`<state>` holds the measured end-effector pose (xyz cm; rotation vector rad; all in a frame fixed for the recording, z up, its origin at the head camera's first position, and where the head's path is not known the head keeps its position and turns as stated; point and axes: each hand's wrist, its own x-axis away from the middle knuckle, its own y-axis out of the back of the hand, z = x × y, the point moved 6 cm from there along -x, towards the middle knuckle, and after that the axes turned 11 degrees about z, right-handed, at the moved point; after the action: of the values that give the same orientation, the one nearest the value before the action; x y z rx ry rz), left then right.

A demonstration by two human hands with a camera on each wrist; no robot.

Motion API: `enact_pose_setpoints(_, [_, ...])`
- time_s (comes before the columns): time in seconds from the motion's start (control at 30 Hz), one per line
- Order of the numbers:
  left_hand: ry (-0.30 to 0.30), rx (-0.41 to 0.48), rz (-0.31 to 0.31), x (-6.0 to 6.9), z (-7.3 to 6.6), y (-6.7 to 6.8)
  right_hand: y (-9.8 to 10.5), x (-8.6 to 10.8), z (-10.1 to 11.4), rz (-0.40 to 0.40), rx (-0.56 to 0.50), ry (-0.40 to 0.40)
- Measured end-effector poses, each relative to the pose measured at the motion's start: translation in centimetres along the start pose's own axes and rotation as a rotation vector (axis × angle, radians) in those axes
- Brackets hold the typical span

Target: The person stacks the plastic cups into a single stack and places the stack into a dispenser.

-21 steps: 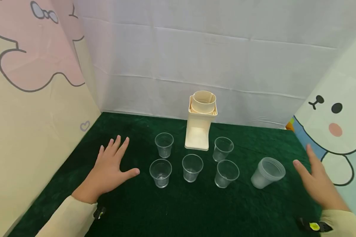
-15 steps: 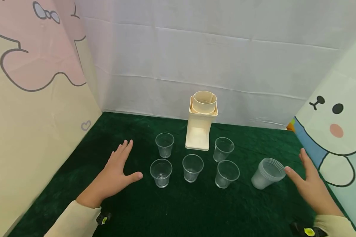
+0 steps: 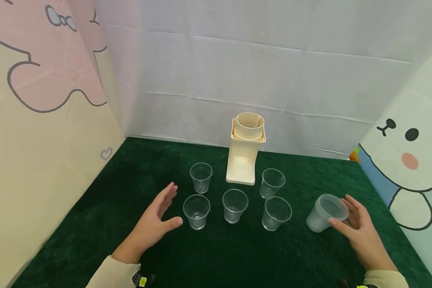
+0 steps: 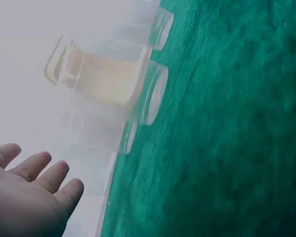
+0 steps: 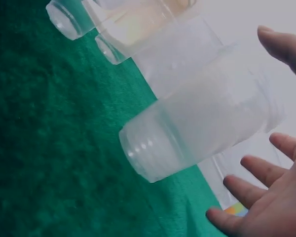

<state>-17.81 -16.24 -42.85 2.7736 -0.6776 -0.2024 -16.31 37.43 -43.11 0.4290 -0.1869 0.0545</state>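
Note:
A nested stack of clear plastic cups (image 3: 318,218) stands at the right on the green cloth. My right hand (image 3: 361,236) is at its right side, thumb and fingers spread around the rim. In the right wrist view the fingers (image 5: 246,190) look straight and apart from the stack (image 5: 187,116). My left hand (image 3: 149,232) hovers left of the single cups, its thumb close to the front-left cup (image 3: 197,214), holding nothing. In the left wrist view its fingers (image 4: 52,176) are extended.
More single clear cups stand mid-table: back-left (image 3: 201,180), centre (image 3: 235,208), front-right (image 3: 275,216) and back-right (image 3: 271,185). Behind them is a cream stand (image 3: 242,160) with a round open top. White cloth (image 3: 216,72) hangs at the back; printed panels (image 3: 57,152) flank the sides.
My right hand has moved left to the stack of cups. The left hand has moved right, towards the front-left cup, and turned more onto its side. The cups stay where they were.

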Motion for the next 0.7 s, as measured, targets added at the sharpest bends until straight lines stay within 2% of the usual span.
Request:
enact_pose_setpoints(0.17, [-0.006,0.068,0.028,-0.6,0.3,-1.0,-0.5,-0.4,-0.4,0.023,-0.048,0.025])
enact_pose_setpoints(0.3, [0.017,0.062,0.034,-0.9,0.4,-1.5,-0.8,-0.6,-0.2,0.043,-0.087,0.092])
enact_pose_setpoints(0.5, [0.09,0.04,0.017,-1.3,0.6,-1.6,-0.9,-0.7,0.1,0.052,-0.034,0.136])
enact_pose_setpoints(0.7, [0.091,0.041,0.032,-1.5,0.6,-1.7,-1.0,-1.0,0.1,0.069,-0.002,0.138])
